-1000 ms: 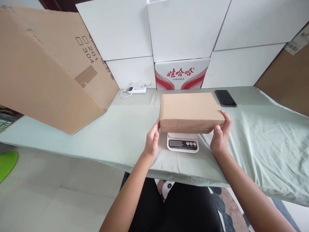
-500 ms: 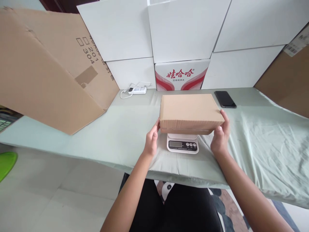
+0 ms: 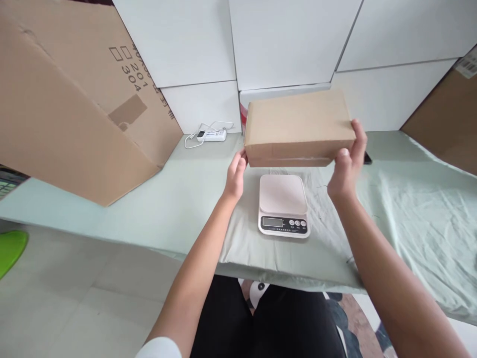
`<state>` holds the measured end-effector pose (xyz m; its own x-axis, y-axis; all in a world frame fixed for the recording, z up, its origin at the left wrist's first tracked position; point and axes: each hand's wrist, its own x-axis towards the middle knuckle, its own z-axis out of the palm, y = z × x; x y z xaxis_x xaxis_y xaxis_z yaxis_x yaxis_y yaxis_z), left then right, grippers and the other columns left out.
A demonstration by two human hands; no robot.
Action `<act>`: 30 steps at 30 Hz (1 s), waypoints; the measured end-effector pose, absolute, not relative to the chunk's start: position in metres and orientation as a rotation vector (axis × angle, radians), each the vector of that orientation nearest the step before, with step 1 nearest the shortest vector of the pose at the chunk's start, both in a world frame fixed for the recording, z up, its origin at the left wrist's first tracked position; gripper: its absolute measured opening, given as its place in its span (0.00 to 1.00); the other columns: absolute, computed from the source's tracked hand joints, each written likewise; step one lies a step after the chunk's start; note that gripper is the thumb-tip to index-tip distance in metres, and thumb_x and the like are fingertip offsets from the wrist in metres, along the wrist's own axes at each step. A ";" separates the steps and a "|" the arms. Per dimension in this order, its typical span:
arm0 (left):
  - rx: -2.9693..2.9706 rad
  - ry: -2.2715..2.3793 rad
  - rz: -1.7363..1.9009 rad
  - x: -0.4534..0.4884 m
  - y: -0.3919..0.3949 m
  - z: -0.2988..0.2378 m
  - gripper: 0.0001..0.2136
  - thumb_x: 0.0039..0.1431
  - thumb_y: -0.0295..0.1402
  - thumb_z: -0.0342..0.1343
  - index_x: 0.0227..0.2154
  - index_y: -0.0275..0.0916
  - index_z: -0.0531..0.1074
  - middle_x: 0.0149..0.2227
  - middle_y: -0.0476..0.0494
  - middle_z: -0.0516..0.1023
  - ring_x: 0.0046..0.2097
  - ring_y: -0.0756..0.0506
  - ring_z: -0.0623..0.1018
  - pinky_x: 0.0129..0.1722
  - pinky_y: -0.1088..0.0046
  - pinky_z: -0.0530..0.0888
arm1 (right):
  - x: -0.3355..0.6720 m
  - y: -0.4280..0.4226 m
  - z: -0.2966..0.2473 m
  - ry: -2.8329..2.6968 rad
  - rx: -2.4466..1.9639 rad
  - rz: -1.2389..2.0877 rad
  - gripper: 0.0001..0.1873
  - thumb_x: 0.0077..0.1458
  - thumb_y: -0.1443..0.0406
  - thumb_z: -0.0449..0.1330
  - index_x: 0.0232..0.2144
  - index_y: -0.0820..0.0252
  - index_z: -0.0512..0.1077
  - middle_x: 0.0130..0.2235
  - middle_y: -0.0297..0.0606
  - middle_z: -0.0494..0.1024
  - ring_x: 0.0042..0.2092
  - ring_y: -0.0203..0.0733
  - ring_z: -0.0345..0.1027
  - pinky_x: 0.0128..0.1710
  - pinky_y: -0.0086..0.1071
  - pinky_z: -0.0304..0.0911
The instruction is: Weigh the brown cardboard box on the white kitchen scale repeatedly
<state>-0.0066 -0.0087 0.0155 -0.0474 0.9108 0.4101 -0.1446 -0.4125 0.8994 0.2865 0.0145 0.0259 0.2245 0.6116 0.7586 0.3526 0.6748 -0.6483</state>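
A closed brown cardboard box [image 3: 298,124] is held up in the air between my two hands, slightly tilted. My left hand [image 3: 235,175] grips its left end near the lower front corner. At the right end, my right hand [image 3: 347,161] is closed on the box, thumb on the front face and fingers behind the edge. Below and nearer to me, a white digital kitchen scale [image 3: 283,206] stands on the cloth with its weighing plate bare. Its display looks blank.
White panels or boxes [image 3: 283,44] stand along the back of the green cloth-covered table [image 3: 179,199]. A large cardboard carton [image 3: 85,114] leans at left, another carton [image 3: 447,119] stands at right. A white device with a cable [image 3: 211,135] lies behind; a phone [image 3: 367,158] is mostly hidden.
Both hands have raised the cardboard box up and away from the scale, uncovering its plate. The box now covers most of the red-and-white printed carton and the phone behind it.
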 end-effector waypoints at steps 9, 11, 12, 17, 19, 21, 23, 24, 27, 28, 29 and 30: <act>1.257 1.070 1.453 0.005 0.023 -0.027 0.38 0.74 0.68 0.50 0.69 0.44 0.77 0.77 0.38 0.78 0.82 0.33 0.71 0.81 0.56 0.69 | 0.280 0.051 -0.032 -1.295 -1.003 0.451 0.52 0.58 0.26 0.60 0.73 0.43 0.68 0.75 0.45 0.72 0.78 0.67 0.65 0.83 0.68 0.55; 1.248 1.098 1.433 0.005 0.024 -0.028 0.36 0.75 0.66 0.50 0.69 0.45 0.77 0.77 0.38 0.78 0.81 0.33 0.72 0.80 0.56 0.69 | 0.281 0.052 -0.034 -1.281 -1.026 0.460 0.51 0.58 0.27 0.60 0.73 0.43 0.68 0.73 0.46 0.74 0.76 0.67 0.67 0.82 0.69 0.56; 1.244 1.107 1.429 0.005 0.024 -0.029 0.36 0.75 0.66 0.50 0.69 0.45 0.77 0.77 0.38 0.78 0.81 0.33 0.73 0.80 0.56 0.70 | 0.281 0.052 -0.035 -1.277 -1.038 0.459 0.50 0.59 0.28 0.59 0.73 0.43 0.68 0.72 0.47 0.74 0.75 0.66 0.68 0.82 0.69 0.57; 1.220 1.134 1.427 0.004 0.026 -0.031 0.36 0.74 0.67 0.52 0.68 0.45 0.78 0.75 0.37 0.81 0.79 0.33 0.76 0.78 0.57 0.72 | 0.283 0.057 -0.041 -1.276 -1.074 0.447 0.45 0.61 0.32 0.58 0.72 0.45 0.68 0.65 0.47 0.76 0.73 0.66 0.68 0.79 0.70 0.58; 1.217 1.147 1.425 0.004 0.025 -0.033 0.36 0.74 0.67 0.53 0.68 0.45 0.78 0.74 0.37 0.81 0.78 0.33 0.77 0.77 0.57 0.73 | 0.285 0.059 -0.044 -1.270 -1.080 0.456 0.44 0.61 0.33 0.59 0.71 0.44 0.68 0.63 0.46 0.76 0.70 0.65 0.70 0.78 0.70 0.60; 1.226 1.154 1.422 0.004 0.024 -0.034 0.35 0.74 0.67 0.52 0.68 0.46 0.78 0.75 0.37 0.81 0.78 0.34 0.77 0.77 0.57 0.73 | 0.287 0.061 -0.046 -1.267 -1.086 0.480 0.43 0.60 0.34 0.59 0.70 0.44 0.67 0.59 0.45 0.76 0.66 0.63 0.71 0.76 0.70 0.61; 1.239 1.162 1.425 0.004 0.024 -0.036 0.35 0.75 0.66 0.52 0.68 0.46 0.78 0.75 0.38 0.81 0.78 0.34 0.77 0.77 0.57 0.73 | 0.288 0.063 -0.047 -1.263 -1.095 0.497 0.43 0.60 0.34 0.59 0.69 0.44 0.67 0.55 0.43 0.76 0.62 0.62 0.73 0.74 0.70 0.63; 1.243 1.164 1.429 0.004 0.024 -0.036 0.35 0.75 0.66 0.52 0.68 0.46 0.78 0.74 0.38 0.81 0.78 0.34 0.76 0.78 0.57 0.73 | 0.288 0.064 -0.048 -1.260 -1.100 0.500 0.42 0.60 0.35 0.59 0.69 0.43 0.67 0.54 0.42 0.76 0.61 0.61 0.73 0.74 0.69 0.63; 1.253 1.159 1.426 0.004 0.026 -0.039 0.35 0.75 0.66 0.51 0.69 0.46 0.77 0.75 0.37 0.81 0.78 0.34 0.76 0.79 0.55 0.72 | 0.287 0.064 -0.047 -1.250 -1.110 0.521 0.41 0.60 0.36 0.60 0.69 0.42 0.67 0.52 0.40 0.76 0.59 0.59 0.74 0.73 0.67 0.65; 1.255 1.165 1.426 0.002 0.027 -0.039 0.36 0.74 0.66 0.51 0.69 0.46 0.76 0.76 0.37 0.79 0.79 0.34 0.75 0.79 0.55 0.71 | 0.286 0.064 -0.046 -1.236 -1.107 0.537 0.41 0.60 0.36 0.60 0.69 0.42 0.66 0.53 0.41 0.76 0.60 0.59 0.74 0.73 0.67 0.65; 1.254 1.178 1.430 0.001 0.029 -0.039 0.36 0.74 0.66 0.52 0.70 0.46 0.75 0.77 0.37 0.77 0.80 0.34 0.73 0.81 0.54 0.69 | 0.286 0.063 -0.045 -1.211 -1.100 0.551 0.41 0.60 0.36 0.60 0.70 0.41 0.66 0.55 0.41 0.76 0.62 0.59 0.74 0.72 0.66 0.66; 1.249 1.198 1.445 -0.002 0.030 -0.039 0.37 0.74 0.66 0.52 0.71 0.46 0.75 0.79 0.37 0.75 0.82 0.34 0.71 0.82 0.54 0.67 | 0.287 0.063 -0.044 -1.172 -1.090 0.559 0.41 0.60 0.36 0.60 0.70 0.39 0.65 0.58 0.42 0.76 0.64 0.59 0.74 0.71 0.65 0.67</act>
